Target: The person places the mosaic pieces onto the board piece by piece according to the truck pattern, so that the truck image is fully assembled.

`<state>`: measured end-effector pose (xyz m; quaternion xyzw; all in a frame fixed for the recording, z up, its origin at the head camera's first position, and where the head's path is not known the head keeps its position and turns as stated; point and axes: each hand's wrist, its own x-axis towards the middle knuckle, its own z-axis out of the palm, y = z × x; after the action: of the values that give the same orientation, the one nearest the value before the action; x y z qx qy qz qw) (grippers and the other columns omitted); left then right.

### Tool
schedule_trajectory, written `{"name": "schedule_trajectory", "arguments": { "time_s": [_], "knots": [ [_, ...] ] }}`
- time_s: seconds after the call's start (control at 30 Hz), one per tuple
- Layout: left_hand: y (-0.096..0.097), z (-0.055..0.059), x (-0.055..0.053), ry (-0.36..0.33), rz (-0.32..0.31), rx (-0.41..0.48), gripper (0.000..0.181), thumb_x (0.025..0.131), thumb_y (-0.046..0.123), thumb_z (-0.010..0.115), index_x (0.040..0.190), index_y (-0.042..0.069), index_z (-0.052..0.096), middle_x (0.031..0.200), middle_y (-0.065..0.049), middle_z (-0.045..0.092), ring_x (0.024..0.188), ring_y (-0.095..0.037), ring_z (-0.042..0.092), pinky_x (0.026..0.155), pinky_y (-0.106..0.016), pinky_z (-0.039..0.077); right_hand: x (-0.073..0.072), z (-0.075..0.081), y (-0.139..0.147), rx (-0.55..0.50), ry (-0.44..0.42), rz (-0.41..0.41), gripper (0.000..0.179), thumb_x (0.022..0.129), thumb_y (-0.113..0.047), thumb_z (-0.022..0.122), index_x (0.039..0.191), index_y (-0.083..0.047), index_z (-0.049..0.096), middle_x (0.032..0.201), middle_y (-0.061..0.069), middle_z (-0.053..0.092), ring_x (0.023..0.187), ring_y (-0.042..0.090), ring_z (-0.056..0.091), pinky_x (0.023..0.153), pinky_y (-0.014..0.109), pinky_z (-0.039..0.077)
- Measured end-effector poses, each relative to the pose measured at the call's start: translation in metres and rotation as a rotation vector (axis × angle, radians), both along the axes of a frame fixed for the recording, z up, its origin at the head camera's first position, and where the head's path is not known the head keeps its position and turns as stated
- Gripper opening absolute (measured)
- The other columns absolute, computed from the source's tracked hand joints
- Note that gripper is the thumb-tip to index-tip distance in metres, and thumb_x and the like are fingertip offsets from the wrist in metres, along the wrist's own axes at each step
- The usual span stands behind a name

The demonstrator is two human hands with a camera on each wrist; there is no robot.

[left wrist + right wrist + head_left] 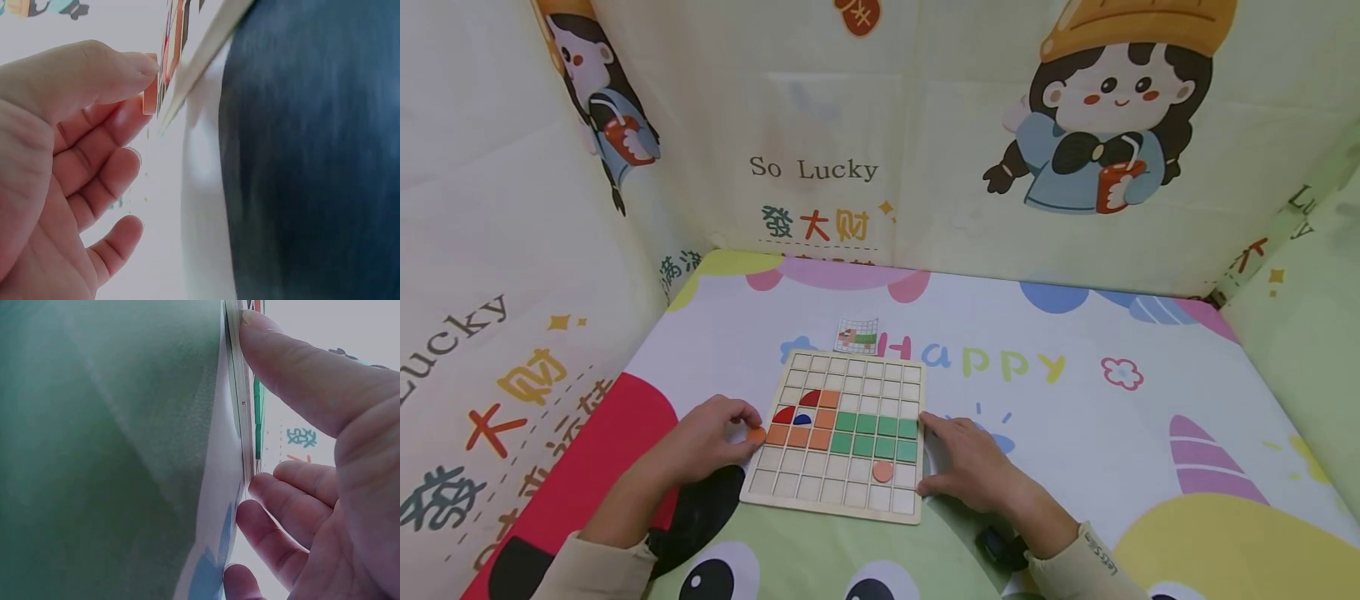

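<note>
My left hand [718,433] pinches a small orange piece [150,87] between thumb and fingertips, right at the left edge of a wooden grid board [831,510]. On the board, green square tiles [865,425] fill two rows. Left of them are orange tiles [818,438], dark red curved pieces [785,414] and a blue half-round piece [802,419]. A round salmon-coloured piece [883,472] lies on lower cells. My right hand [966,458] rests against the board's right edge, thumb low and fingers higher, as the right wrist view [256,481] also shows.
A small picture card [857,335] with a coloured grid figure lies behind the board. The tabletop [1060,417] has a printed cartoon cover. Patterned cloth walls [940,225] stand at the back and sides. A black object [1002,547] is at the right wrist.
</note>
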<state>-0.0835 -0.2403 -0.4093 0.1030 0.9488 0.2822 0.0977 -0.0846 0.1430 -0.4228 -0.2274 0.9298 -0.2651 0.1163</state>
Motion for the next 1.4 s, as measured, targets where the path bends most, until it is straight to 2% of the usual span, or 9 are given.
{"name": "schedule_trajectory", "arguments": {
  "time_s": [0.23, 0.4, 0.7, 1.13, 1.4],
  "knots": [
    [0.014, 0.001, 0.003, 0.021, -0.077, -0.023, 0.032, 0.076, 0.021, 0.087, 0.101, 0.014, 0.07, 0.102, 0.0, 0.062, 0.098, -0.021, 0.053, 0.078, -0.036, 0.055, 0.0, 0.0, 0.0, 0.002, -0.005, 0.0, 0.091, 0.073, -0.035, 0.089, 0.147, -0.003, 0.046, 0.139, 0.013, 0.056, 0.124, 0.035, 0.049, 0.099, 0.059, 0.039],
    [0.025, 0.001, 0.006, 0.021, -0.122, -0.024, 0.028, 0.078, 0.019, 0.086, 0.1, 0.014, 0.07, 0.099, 0.003, 0.061, 0.096, -0.019, 0.053, 0.081, -0.038, 0.053, 0.0, 0.002, 0.0, -0.003, -0.015, -0.002, 0.091, 0.074, -0.035, 0.089, 0.147, -0.003, 0.046, 0.14, 0.013, 0.055, 0.124, 0.034, 0.048, 0.101, 0.058, 0.038],
    [0.035, -0.004, 0.008, 0.055, -0.19, -0.017, 0.022, 0.077, 0.02, 0.086, 0.091, 0.019, 0.069, 0.089, 0.01, 0.058, 0.09, -0.015, 0.052, 0.076, -0.034, 0.052, 0.0, 0.002, 0.0, 0.001, -0.018, -0.005, 0.092, 0.073, -0.036, 0.089, 0.148, -0.004, 0.046, 0.141, 0.012, 0.055, 0.125, 0.034, 0.048, 0.101, 0.057, 0.038],
    [0.04, -0.003, 0.01, 0.063, -0.184, 0.011, 0.022, 0.078, 0.022, 0.086, 0.093, 0.02, 0.07, 0.091, 0.009, 0.058, 0.09, -0.015, 0.052, 0.074, -0.03, 0.051, 0.0, 0.0, 0.0, -0.002, -0.014, 0.001, 0.091, 0.074, -0.037, 0.089, 0.147, -0.004, 0.046, 0.14, 0.013, 0.055, 0.124, 0.035, 0.048, 0.101, 0.058, 0.038],
    [0.042, -0.005, 0.01, 0.053, -0.155, -0.009, 0.024, 0.077, 0.019, 0.087, 0.093, 0.021, 0.069, 0.091, 0.009, 0.057, 0.092, -0.015, 0.051, 0.074, -0.029, 0.052, -0.001, 0.0, 0.0, 0.0, -0.014, 0.003, 0.092, 0.073, -0.037, 0.089, 0.147, -0.004, 0.046, 0.14, 0.013, 0.055, 0.124, 0.035, 0.048, 0.1, 0.059, 0.038]
  ]
}}
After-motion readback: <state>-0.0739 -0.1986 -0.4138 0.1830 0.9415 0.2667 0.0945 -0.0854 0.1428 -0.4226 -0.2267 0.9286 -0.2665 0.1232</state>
